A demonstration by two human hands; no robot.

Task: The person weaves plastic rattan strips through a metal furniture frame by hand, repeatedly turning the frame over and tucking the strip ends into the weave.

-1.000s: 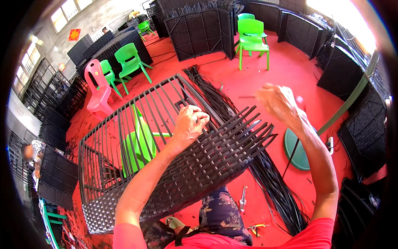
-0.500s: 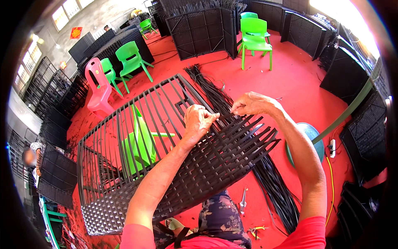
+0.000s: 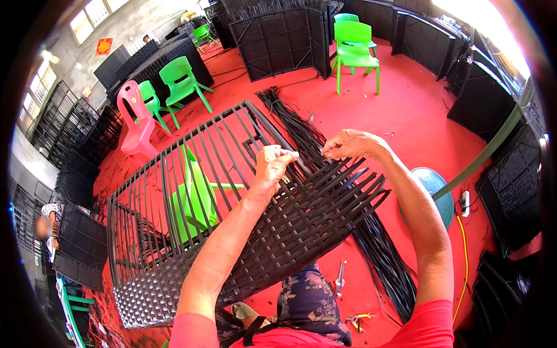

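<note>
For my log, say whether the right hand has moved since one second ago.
Yes; the right hand moved left, toward the woven panel, judged against the green chair beyond it.

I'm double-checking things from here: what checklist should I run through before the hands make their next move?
1. Left hand at the black woven frame: ok, fingers drawn together by the upper edge of the weave.
2. Right hand clear of the left: ok, fingers pinched, a gap between the two hands.
3. Strip firmly held in the fingertips: cannot tell, too small and dark there.
4. Strip ends tucked in: not ok, they stick out loose on the right.
5. Strip bundle nearby: ok, on the red floor beside the frame.
6. Yellow-handled tool off the floor: not ok, lying there.
</note>
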